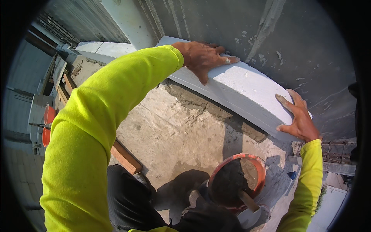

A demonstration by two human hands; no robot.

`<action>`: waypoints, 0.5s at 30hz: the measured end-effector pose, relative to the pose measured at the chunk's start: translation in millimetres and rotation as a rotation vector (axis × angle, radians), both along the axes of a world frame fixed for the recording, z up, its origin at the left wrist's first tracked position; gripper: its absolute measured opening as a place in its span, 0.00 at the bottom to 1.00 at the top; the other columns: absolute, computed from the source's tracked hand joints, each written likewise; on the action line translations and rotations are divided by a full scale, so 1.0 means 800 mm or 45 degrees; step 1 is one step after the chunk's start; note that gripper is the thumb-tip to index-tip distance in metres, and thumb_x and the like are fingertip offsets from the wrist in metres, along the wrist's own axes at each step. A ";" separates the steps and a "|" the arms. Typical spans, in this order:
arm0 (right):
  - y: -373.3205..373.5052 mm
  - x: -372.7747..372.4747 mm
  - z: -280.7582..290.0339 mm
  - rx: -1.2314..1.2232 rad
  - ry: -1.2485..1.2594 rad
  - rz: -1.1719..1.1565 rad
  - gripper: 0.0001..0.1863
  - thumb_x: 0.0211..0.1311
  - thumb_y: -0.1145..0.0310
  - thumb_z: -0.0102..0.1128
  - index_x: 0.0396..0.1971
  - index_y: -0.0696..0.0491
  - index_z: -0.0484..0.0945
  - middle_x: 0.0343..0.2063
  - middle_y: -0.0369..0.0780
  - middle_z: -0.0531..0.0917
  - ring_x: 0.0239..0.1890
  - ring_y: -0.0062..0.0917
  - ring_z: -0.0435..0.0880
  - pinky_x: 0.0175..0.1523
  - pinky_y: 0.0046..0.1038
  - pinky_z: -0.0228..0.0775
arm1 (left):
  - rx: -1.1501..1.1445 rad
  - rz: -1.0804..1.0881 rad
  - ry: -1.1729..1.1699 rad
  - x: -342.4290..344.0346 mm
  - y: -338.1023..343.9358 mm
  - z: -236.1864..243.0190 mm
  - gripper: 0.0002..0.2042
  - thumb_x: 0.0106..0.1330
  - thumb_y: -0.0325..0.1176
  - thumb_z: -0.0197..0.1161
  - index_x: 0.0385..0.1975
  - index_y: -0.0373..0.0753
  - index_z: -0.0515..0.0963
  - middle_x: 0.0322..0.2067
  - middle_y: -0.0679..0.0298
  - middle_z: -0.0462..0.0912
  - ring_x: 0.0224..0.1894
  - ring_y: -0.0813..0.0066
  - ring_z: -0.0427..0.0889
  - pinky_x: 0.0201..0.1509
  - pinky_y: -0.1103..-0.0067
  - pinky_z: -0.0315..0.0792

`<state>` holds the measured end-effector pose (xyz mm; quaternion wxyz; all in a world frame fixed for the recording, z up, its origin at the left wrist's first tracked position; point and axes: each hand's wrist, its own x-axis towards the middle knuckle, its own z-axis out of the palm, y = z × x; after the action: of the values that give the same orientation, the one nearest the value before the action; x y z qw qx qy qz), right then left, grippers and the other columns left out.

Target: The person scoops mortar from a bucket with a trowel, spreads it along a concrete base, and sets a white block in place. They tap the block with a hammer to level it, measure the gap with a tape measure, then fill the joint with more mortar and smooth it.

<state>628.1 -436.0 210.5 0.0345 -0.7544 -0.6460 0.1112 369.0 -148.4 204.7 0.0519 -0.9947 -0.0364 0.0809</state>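
Left hand (205,60) and right hand (298,115), fingers wide, are holding a long white rectangular block (247,83).
Grey mortar (197,102) is lying spread; seating is unclear.

The grey wall (309,58) bars reach from behind the white block (247,83). Along the block's top, room lies between the left hand (203,58) and right hand (297,114). In front, a hand could pass over the concrete floor (162,116), between the timber (125,156) and the mortar bucket (261,176), whose wooden handle (249,201) juts toward the person.
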 end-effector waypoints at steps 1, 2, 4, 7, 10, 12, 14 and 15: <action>0.002 -0.001 -0.006 -0.006 0.013 0.000 0.57 0.23 0.59 0.84 0.67 0.31 0.73 0.72 0.50 0.63 0.74 0.56 0.57 0.76 0.56 0.50 | 0.008 -0.001 0.009 -0.001 0.002 -0.007 0.62 0.37 0.45 0.86 0.77 0.58 0.53 0.57 0.51 0.75 0.61 0.54 0.77 0.72 0.64 0.70; 0.004 -0.002 -0.012 -0.015 0.027 -0.001 0.57 0.23 0.59 0.84 0.67 0.31 0.73 0.72 0.50 0.63 0.74 0.56 0.57 0.76 0.56 0.50 | 0.005 -0.002 0.009 -0.002 0.004 -0.014 0.62 0.36 0.45 0.86 0.77 0.58 0.53 0.57 0.52 0.75 0.62 0.54 0.77 0.73 0.65 0.69; 0.009 -0.002 -0.023 -0.025 0.023 0.019 0.57 0.23 0.60 0.85 0.67 0.32 0.73 0.72 0.50 0.63 0.73 0.56 0.57 0.76 0.55 0.51 | -0.014 0.006 0.031 -0.003 0.008 -0.026 0.63 0.36 0.46 0.87 0.77 0.58 0.52 0.57 0.52 0.74 0.62 0.54 0.76 0.73 0.65 0.69; 0.017 -0.002 -0.037 -0.076 0.044 0.024 0.57 0.24 0.61 0.86 0.67 0.32 0.73 0.72 0.50 0.63 0.73 0.56 0.58 0.76 0.55 0.51 | -0.059 0.046 0.090 -0.007 0.010 -0.040 0.62 0.37 0.47 0.87 0.77 0.59 0.52 0.57 0.53 0.74 0.63 0.54 0.76 0.73 0.65 0.70; 0.022 -0.004 -0.048 -0.102 0.029 0.036 0.56 0.25 0.62 0.86 0.67 0.31 0.73 0.72 0.50 0.62 0.73 0.56 0.58 0.76 0.55 0.53 | -0.095 0.075 0.131 -0.010 0.012 -0.052 0.61 0.39 0.46 0.86 0.77 0.60 0.52 0.57 0.53 0.73 0.64 0.54 0.75 0.72 0.64 0.70; 0.026 -0.006 -0.055 -0.111 0.013 0.048 0.56 0.26 0.63 0.86 0.67 0.31 0.73 0.72 0.50 0.62 0.73 0.56 0.58 0.75 0.55 0.53 | -0.116 0.082 0.147 -0.011 0.013 -0.059 0.61 0.40 0.45 0.85 0.77 0.60 0.52 0.57 0.52 0.73 0.64 0.55 0.74 0.71 0.64 0.71; 0.029 -0.007 -0.062 -0.127 0.008 0.052 0.56 0.27 0.63 0.86 0.68 0.30 0.72 0.72 0.50 0.62 0.73 0.56 0.58 0.75 0.55 0.54 | -0.136 0.113 0.183 -0.011 0.014 -0.067 0.61 0.40 0.45 0.85 0.77 0.60 0.52 0.58 0.52 0.73 0.65 0.54 0.74 0.72 0.64 0.69; 0.030 -0.007 -0.066 -0.135 0.014 0.039 0.56 0.27 0.62 0.86 0.68 0.30 0.72 0.72 0.50 0.61 0.73 0.56 0.58 0.75 0.54 0.54 | -0.151 0.129 0.204 -0.011 0.015 -0.071 0.61 0.40 0.45 0.85 0.77 0.60 0.51 0.58 0.52 0.73 0.65 0.54 0.73 0.72 0.63 0.69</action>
<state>622.2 -412.1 157.7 -0.0037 -0.7446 -0.6504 0.1501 360.3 -136.3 148.0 -0.0083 -0.9833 -0.0775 0.1646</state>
